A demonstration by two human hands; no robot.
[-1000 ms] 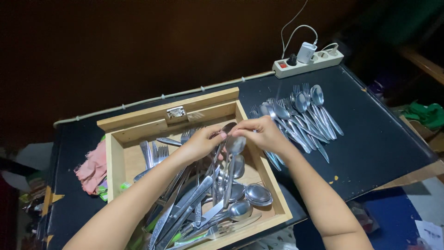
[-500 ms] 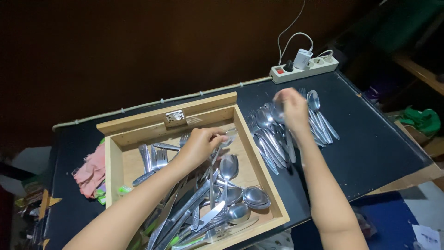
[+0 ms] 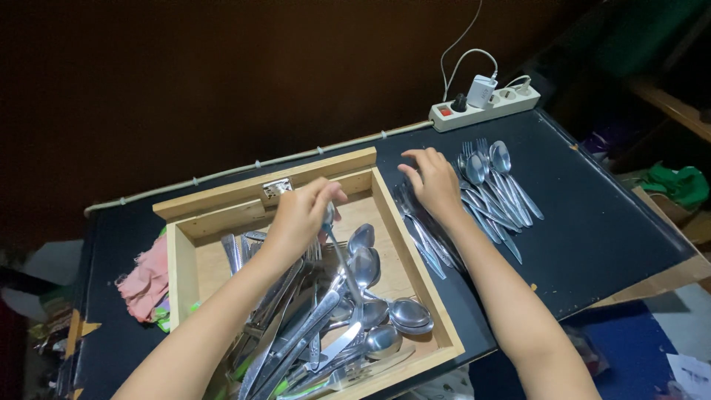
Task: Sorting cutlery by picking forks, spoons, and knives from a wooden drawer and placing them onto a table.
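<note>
A wooden box [image 3: 187, 222] on a black table [image 3: 592, 215] holds a heap of steel spoons, forks and knives [image 3: 326, 318]. My left hand [image 3: 300, 215] is over the back of the box, fingers closed around the top of one spoon [image 3: 344, 270] that hangs down into the heap. My right hand [image 3: 432, 181] rests palm down, fingers apart, on the left end of a row of spoons and forks [image 3: 492, 189] laid out on the table beside the box. It holds nothing.
A white power strip [image 3: 485, 107] with a charger and cables lies at the table's far edge. A pink cloth [image 3: 146, 278] sits left of the box. A green cloth [image 3: 678, 185] lies off the table at the right.
My right hand carried a spoon from the box to the row on the table and let it go. My left hand rose over the box with another spoon.
</note>
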